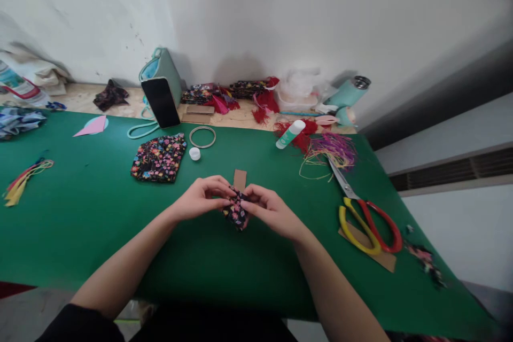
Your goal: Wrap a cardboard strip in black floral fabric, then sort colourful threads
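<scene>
Spreading under everything, the green worktop [80, 214] carries a floral fabric piece [159, 157] and red-and-yellow scissors [371, 224]. At its middle, the left hand [198, 199] and right hand [272, 212] pinch a small floral cloth scrap [236, 212], fingers closed on it, touching a brown card strip [240, 178].

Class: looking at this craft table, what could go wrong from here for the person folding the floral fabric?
The glue stick lies uncapped, its cap apart, so it may dry or smear the mat. The scissors lie near the right hand, where an elbow might catch them. Both hands pinch the small fabric around card; the left hand could lose the fold.
</scene>
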The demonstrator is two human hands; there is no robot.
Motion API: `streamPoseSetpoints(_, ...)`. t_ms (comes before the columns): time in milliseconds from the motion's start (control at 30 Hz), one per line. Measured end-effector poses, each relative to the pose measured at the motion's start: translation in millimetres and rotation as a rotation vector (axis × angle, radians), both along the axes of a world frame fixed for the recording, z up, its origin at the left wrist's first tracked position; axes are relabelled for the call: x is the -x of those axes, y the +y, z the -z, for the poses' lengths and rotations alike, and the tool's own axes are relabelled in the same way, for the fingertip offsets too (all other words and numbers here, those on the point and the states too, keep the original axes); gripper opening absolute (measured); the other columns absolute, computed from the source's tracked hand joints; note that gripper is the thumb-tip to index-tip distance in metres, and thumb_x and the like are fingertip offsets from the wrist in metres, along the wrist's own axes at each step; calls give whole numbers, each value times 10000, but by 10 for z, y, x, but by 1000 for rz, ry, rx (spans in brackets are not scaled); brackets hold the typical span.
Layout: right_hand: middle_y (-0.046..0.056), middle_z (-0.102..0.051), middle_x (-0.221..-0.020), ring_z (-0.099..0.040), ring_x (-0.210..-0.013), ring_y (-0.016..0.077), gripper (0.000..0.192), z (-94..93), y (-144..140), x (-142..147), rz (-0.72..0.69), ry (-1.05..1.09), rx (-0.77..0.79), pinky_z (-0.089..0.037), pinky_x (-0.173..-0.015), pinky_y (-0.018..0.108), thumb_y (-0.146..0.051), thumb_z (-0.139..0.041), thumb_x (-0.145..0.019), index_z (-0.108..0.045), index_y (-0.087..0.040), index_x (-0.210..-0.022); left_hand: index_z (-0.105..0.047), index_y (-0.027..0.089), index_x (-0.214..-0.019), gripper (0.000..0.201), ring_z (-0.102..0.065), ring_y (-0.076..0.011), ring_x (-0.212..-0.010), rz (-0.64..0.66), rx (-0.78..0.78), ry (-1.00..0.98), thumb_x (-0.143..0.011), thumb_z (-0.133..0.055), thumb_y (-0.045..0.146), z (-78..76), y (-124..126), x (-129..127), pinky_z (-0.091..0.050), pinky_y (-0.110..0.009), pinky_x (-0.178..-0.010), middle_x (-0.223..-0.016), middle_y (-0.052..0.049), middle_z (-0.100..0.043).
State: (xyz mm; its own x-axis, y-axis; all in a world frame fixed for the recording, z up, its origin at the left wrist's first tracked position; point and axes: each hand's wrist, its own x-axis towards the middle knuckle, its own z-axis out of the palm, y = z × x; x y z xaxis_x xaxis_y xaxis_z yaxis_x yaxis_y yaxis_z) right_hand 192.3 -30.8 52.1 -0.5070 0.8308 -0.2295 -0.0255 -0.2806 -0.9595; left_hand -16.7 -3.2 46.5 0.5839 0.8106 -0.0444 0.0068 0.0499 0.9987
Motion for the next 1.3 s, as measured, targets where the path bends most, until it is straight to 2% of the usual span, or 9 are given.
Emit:
streamPoseSetpoints(133, 0, -615, -759, -627, -679, 155, 196, 80, 58, -32, 69, -191, -108, -525, -674, 311, -386, -628, -818, -574, -199, -799, -731, 168, -915, 167, -609, -164, -905, -9, -159, 145, -777, -682, 249, 58, 27, -3, -542, -274, -745, -944, -58, -593)
streamPoseSetpoints(300, 10, -637, -714, -607, -640, 167, 136, 211, 127, -67, 153, -416, -256, -490, -621, 305, -329, -583, -817, -595, -199, -779, -709, 178, -1009, 204, -607, -179, -945, 11, -370, 288, -835, -617, 230, 105, 56, 10, -493, -349, -875, -986, -70, -624)
streamPoseSetpoints(633, 27, -667, -717, -588, -624, 167, 107, 334, 209, -63, 307, -565, -519, -464, -587, 285, -283, -588, -819, -648, -201, -787, -636, 215, -1165, 311, -527, -219, -1105, -28, -645, 423, -862, -563, 196, 264, 79, 13, -435, -437, -989, -1151, -85, -614)
streamPoseSetpoints(967, 31, -624, -734, -564, -573, 152, 93, 449, 284, -54, 374, -594, -632, -466, -542, 284, -259, -598, -825, -650, -191, -788, -466, 243, -1367, 516, -385, -283, -1275, 2, -759, 545, -860, -555, 217, 382, 87, 11, -350, -540, -1055, -1338, -106, -515)
streamPoseSetpoints(1167, 72, -610, -942, -553, -548, 119, 87, 483, 319, -68, 421, -620, -677, -511, -590, 316, -255, -602, -820, -644, -190, -780, -397, 223, -1417, 564, -310, -315, -1347, 24, -805, 667, -879, -548, 304, 417, 56, -23, -297, -550, -1082, -1417, -116, -457)
streamPoseSetpoints(1300, 75, -619, -974, -552, -534, 113, 77, 499, 341, -72, 418, -634, -670, -519, -613, 330, -246, -606, -810, -638, -191, -766, -372, 186, -1434, 578, -278, -321, -1360, 53, -806, 744, -914, -490, 408, 396, 43, -39, -273, -538, -1097, -1456, -121, -417)
